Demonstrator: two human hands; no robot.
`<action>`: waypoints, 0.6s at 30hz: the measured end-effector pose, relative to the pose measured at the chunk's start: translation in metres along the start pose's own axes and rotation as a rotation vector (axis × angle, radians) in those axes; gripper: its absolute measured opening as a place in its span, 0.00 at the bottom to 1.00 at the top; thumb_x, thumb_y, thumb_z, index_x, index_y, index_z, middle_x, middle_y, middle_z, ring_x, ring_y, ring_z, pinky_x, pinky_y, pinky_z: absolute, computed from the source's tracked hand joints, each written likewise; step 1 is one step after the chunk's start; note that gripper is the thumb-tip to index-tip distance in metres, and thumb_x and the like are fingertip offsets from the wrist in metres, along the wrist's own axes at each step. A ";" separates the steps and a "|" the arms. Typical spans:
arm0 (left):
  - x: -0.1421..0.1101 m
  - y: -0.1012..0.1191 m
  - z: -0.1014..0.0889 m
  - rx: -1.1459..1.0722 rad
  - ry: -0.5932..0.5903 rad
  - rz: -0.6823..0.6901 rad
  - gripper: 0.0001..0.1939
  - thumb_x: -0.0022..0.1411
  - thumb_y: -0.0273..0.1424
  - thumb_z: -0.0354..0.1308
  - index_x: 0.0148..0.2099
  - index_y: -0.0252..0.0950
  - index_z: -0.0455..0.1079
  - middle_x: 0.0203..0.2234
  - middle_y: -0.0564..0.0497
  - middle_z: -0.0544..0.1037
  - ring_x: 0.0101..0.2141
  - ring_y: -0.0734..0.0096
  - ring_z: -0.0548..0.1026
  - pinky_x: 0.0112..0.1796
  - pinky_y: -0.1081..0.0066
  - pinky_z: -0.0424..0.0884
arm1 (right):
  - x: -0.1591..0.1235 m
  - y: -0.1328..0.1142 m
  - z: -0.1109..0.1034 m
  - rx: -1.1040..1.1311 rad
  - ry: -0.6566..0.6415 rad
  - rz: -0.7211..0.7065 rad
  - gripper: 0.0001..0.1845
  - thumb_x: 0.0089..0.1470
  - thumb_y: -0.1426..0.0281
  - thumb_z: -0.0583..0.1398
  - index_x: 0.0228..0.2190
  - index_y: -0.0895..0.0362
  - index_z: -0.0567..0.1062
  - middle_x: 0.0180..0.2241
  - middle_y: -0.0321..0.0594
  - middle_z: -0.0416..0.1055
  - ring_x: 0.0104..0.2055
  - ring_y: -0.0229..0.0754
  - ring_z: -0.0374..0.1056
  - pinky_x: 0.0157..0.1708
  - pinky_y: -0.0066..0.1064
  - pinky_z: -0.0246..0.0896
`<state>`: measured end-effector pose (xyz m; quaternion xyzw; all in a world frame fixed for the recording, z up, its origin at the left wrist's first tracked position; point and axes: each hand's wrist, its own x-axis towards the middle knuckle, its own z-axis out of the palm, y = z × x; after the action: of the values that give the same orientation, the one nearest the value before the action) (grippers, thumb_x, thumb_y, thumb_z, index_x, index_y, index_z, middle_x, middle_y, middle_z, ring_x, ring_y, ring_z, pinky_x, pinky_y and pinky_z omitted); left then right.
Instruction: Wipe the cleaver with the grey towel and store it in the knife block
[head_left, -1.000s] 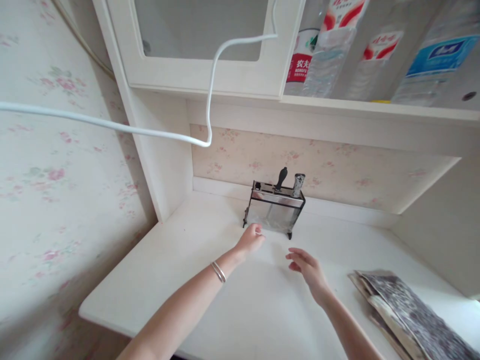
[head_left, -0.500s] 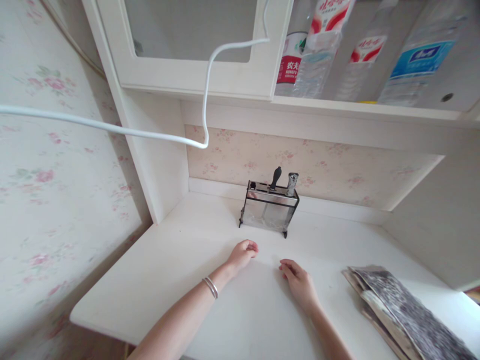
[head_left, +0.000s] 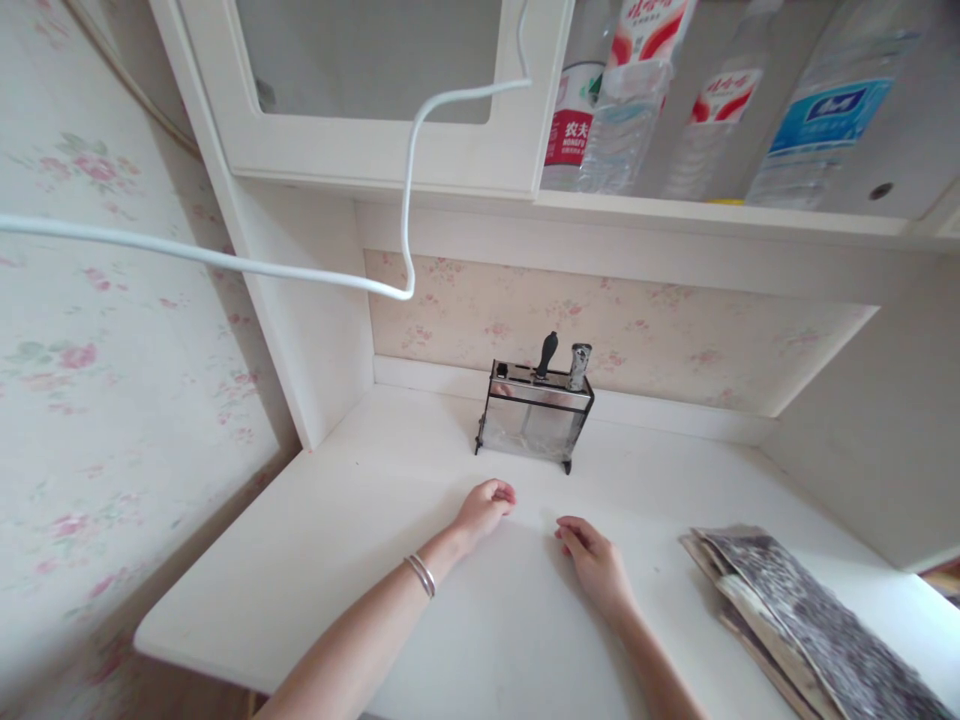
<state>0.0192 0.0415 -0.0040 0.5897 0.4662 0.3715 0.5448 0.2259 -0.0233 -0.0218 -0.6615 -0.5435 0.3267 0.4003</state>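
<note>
My left hand (head_left: 487, 507) rests on the white desktop (head_left: 315, 560), its fingers curled into a loose fist, with nothing visible in it. Two silver bangles (head_left: 421, 576) circle that wrist. A short gap to the right, my right hand (head_left: 592, 560) lies with fingers bent in as well, and nothing shows between them. Just beyond both hands stands a knife block (head_left: 534, 425) with clear sides and a black frame. A black handle (head_left: 548, 355) and a grey patterned handle (head_left: 579, 367) stick up out of its top. Neither hand touches it.
A folded grey-brown patterned cloth (head_left: 802, 610) lies at the right of the desk. Overhead, a shelf (head_left: 712, 222) holds several plastic bottles (head_left: 622, 125) beside a cabinet door (head_left: 390, 155). A white cable (head_left: 300, 272) hangs across the upper left, close to the camera.
The view has shifted slightly, so the desk, knife block and shelf appear a little further left. Both hands keep the same pose and place.
</note>
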 end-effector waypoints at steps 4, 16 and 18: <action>-0.003 0.009 0.000 0.135 -0.046 0.015 0.13 0.51 0.23 0.51 0.40 0.33 0.70 0.35 0.48 0.78 0.35 0.73 0.75 0.37 0.74 0.69 | -0.001 -0.003 0.000 0.016 0.015 -0.016 0.20 0.50 0.55 0.55 0.37 0.55 0.76 0.31 0.40 0.77 0.32 0.46 0.71 0.38 0.36 0.62; 0.069 0.205 -0.030 0.736 -0.043 0.513 0.11 0.57 0.29 0.53 0.39 0.40 0.76 0.47 0.48 0.74 0.49 0.58 0.71 0.55 0.64 0.59 | -0.003 -0.002 -0.001 0.026 0.017 -0.074 0.19 0.52 0.56 0.55 0.35 0.55 0.77 0.29 0.40 0.76 0.30 0.44 0.70 0.33 0.33 0.63; 0.090 0.224 -0.032 0.812 -0.007 0.520 0.12 0.57 0.30 0.55 0.42 0.39 0.76 0.47 0.46 0.73 0.48 0.55 0.71 0.54 0.61 0.60 | -0.003 -0.004 -0.002 0.034 0.018 -0.079 0.19 0.51 0.56 0.55 0.35 0.55 0.77 0.29 0.40 0.76 0.29 0.44 0.70 0.33 0.33 0.63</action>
<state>0.0474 0.1436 0.2157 0.8530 0.4090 0.2813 0.1611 0.2253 -0.0266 -0.0178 -0.6356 -0.5601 0.3138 0.4288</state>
